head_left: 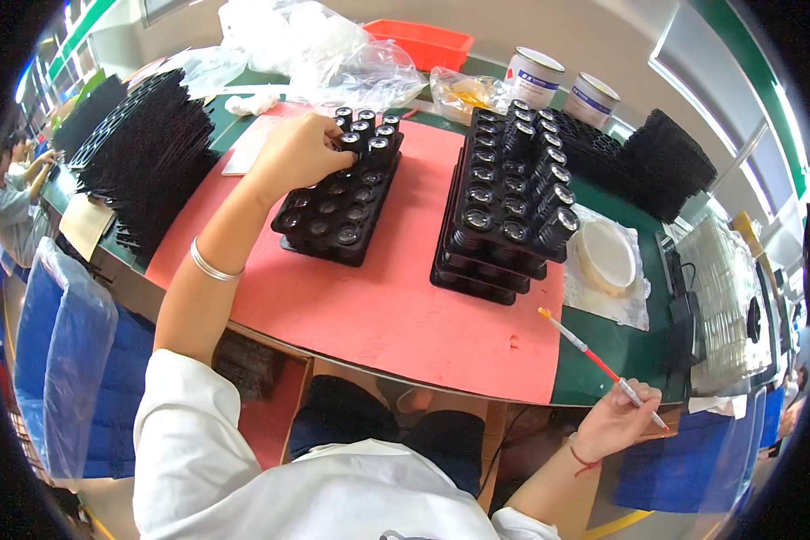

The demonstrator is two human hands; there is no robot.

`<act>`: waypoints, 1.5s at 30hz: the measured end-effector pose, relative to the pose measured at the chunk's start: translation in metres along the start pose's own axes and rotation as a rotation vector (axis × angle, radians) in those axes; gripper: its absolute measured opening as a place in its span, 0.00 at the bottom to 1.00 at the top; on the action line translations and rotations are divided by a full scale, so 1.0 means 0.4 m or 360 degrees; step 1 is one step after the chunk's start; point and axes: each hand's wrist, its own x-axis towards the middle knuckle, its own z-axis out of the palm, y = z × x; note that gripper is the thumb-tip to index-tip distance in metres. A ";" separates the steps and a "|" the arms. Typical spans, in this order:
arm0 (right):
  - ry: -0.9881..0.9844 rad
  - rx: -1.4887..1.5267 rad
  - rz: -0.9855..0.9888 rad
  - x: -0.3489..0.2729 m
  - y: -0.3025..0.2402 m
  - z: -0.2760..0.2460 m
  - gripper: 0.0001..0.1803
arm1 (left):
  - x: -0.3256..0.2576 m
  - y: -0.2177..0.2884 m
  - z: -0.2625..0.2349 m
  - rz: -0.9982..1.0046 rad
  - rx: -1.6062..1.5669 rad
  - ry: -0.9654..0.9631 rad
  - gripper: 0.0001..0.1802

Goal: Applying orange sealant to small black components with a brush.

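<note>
The left arm is stretched forward toward twelve o'clock, bare from the white sleeve up, with a silver bangle point(214, 266) worn at the wrist. The left hand point(299, 153) is curled palm down, its fingers bent and pinched together at the tips. The right hand point(614, 418) is held low at four o'clock, fingers closed in a pen-like grip, a red cord point(583, 460) tied around its wrist.

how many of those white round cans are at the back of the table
2. One white can stands at the far edge behind the stacked black trays; the second can is just to its right. Plastic bags nearby could hide more.
</note>
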 end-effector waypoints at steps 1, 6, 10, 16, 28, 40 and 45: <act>-0.0022 -0.0002 0.0009 0.000 -0.001 0.000 0.12 | 0.001 -0.004 0.003 0.0009 0.0003 -0.0002 0.18; 0.0176 -0.0144 -0.0073 0.003 0.008 0.024 0.14 | 0.009 -0.010 0.016 -0.0020 -0.0036 0.0082 0.18; 0.0201 -0.0112 -0.0021 0.002 0.005 0.030 0.14 | 0.003 0.005 0.004 -0.0043 0.0028 -0.0018 0.18; 0.0078 -0.0108 -0.0009 0.000 -0.001 0.019 0.13 | -0.015 0.010 -0.028 -0.0003 0.0083 0.0011 0.18; 0.0243 -0.0018 0.0018 0.019 -0.006 0.007 0.14 | -0.113 0.381 -0.029 0.1062 -0.0230 0.0389 0.20; 0.0101 -0.1450 -0.0398 0.120 -0.086 -0.010 0.06 | -0.136 0.433 0.009 0.1392 -0.0487 0.0587 0.13; -0.0138 -0.1697 -0.0382 0.154 -0.068 0.010 0.07 | -0.227 0.382 0.057 0.1697 -0.0831 -0.0038 0.19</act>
